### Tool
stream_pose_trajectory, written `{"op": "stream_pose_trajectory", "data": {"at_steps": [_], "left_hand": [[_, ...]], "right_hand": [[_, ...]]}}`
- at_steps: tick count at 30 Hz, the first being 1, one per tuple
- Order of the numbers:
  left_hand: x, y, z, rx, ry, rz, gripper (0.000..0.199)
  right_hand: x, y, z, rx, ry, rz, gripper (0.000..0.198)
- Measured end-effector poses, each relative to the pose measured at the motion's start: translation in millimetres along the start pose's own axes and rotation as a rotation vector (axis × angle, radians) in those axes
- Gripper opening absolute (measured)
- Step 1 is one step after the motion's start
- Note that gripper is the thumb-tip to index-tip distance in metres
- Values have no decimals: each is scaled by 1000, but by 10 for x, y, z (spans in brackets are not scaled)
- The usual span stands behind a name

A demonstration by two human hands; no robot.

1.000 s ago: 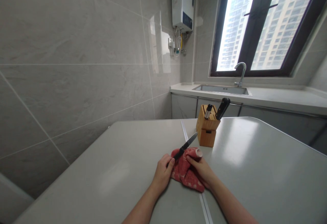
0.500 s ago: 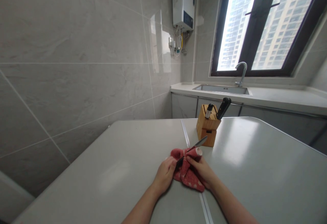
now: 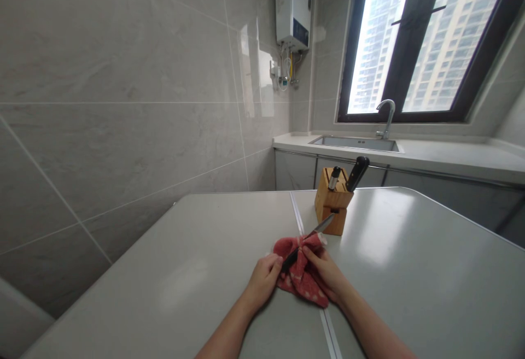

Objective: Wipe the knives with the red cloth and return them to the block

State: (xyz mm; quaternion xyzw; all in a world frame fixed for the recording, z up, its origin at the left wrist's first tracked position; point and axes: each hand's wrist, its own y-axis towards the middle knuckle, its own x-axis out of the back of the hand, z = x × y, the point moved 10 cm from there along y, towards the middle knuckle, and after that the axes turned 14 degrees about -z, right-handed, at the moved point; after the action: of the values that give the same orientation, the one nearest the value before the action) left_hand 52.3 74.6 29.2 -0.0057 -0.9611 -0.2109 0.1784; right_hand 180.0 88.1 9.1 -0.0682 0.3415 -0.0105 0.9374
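My left hand (image 3: 266, 277) is closed around the dark handle of a knife (image 3: 326, 223), whose blade points away to the upper right. A red cloth (image 3: 305, 282) with pale dots is wrapped about the knife near the base of the blade. Through that cloth my right hand (image 3: 325, 271) pinches the knife, thumb on top. Part of the blade is hidden by the fabric. Just beyond the blade's tip stands a wooden knife block (image 3: 333, 206), with a large black-handled knife (image 3: 358, 174) and a smaller black-handled tool (image 3: 334, 177) in its slots.
The light grey table (image 3: 197, 249) has a metal seam running through its middle. Behind it is a counter (image 3: 443, 148) with a sink (image 3: 356, 143) and a faucet (image 3: 388, 118). A tiled wall (image 3: 123, 75) rises on the left.
My right hand and the cloth have shifted slightly along the knife, and the cloth's upper end is folded differently. More of the dark handle shows. My left hand has barely moved.
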Motion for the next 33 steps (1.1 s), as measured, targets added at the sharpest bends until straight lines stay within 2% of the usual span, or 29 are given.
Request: {"op": "stream_pose_trajectory", "data": {"at_steps": [11, 21, 28, 33], "left_hand": [[-12, -12, -81, -80, 41, 14, 58], [-22, -3, 1, -56, 2, 18, 51], [-26, -15, 12, -46, -8, 26, 52], [-39, -13, 4, -53, 24, 41, 51]], "right_hand": [[80, -8, -8, 27, -150, -54, 36], [67, 11, 13, 136, -320, 12, 33], [12, -28, 4, 162, -433, 67, 37], [11, -33, 23, 176, -450, 52, 36]]}}
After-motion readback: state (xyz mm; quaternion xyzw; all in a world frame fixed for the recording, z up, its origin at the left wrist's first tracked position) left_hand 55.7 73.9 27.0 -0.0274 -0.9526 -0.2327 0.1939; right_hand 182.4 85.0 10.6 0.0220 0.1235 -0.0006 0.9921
